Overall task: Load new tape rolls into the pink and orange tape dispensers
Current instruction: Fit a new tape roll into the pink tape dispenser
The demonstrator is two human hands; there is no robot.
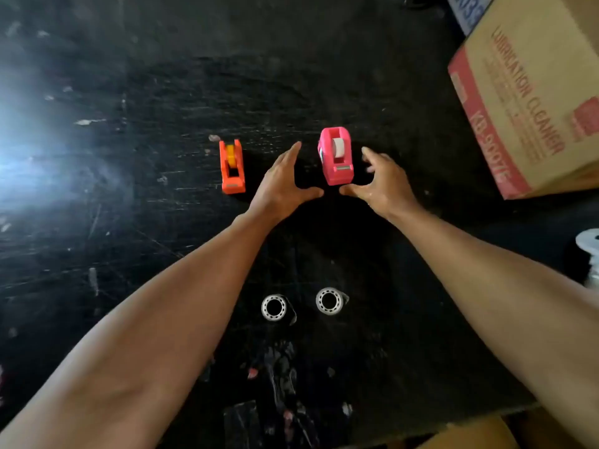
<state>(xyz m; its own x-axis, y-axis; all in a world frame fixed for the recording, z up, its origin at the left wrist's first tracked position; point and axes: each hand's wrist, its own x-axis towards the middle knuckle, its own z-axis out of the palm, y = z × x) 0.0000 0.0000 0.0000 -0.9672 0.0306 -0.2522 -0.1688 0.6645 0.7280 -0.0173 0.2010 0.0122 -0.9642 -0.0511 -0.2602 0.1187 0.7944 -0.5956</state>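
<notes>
A pink tape dispenser (335, 156) stands on the black table (129, 222) with a white roll in its cradle. My left hand (281, 183) is just left of it, fingers spread, not touching it. My right hand (381, 178) is just right of it, fingers apart and empty. A smaller orange dispenser (232, 166) holding an orange hub sits further left. Two clear tape rolls lie flat nearer to me, one on the left (274, 307) and one on the right (330, 300).
A cardboard box (531, 102) printed in red stands at the back right. A white object (590, 254) pokes in at the right edge. The table's near edge runs along the lower right, with scraps of tape stuck to the surface near me.
</notes>
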